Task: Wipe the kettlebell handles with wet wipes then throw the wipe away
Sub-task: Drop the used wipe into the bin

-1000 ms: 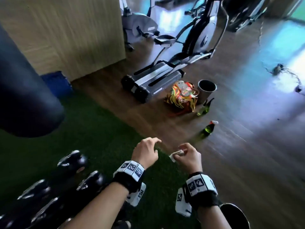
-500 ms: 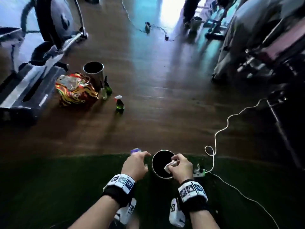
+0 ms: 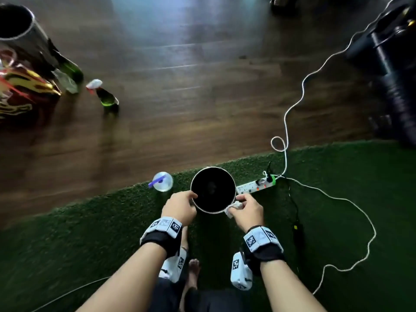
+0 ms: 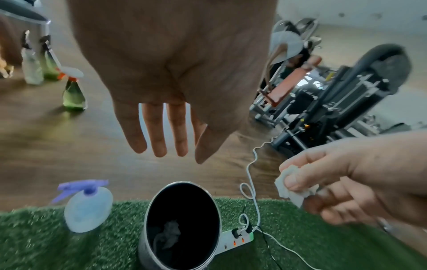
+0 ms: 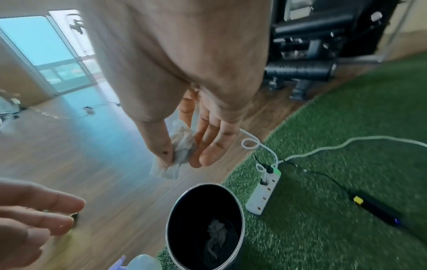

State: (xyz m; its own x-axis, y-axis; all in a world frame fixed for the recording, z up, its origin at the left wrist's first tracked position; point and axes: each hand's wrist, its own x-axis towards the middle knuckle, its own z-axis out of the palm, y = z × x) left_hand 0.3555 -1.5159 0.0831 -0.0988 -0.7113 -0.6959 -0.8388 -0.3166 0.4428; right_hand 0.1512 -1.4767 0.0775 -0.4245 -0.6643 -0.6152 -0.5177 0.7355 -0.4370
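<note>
Turf (image 3: 67,239) (green, artificial) meets dark wood flooring (image 3: 180,86); a metal bin (image 3: 233,183) stands at its edge beside a power strip (image 3: 255,186). Right hand (image 3: 246,211) pinches the crumpled wipe (image 3: 233,208) over the bin's rim; left hand (image 3: 180,207) hangs relaxed, empty.

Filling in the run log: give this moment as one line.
step: bin the wipe | right hand: pinches wipe at bin rim | left hand: open, empty | bin: one wipe already inside | wipe: not released
</note>
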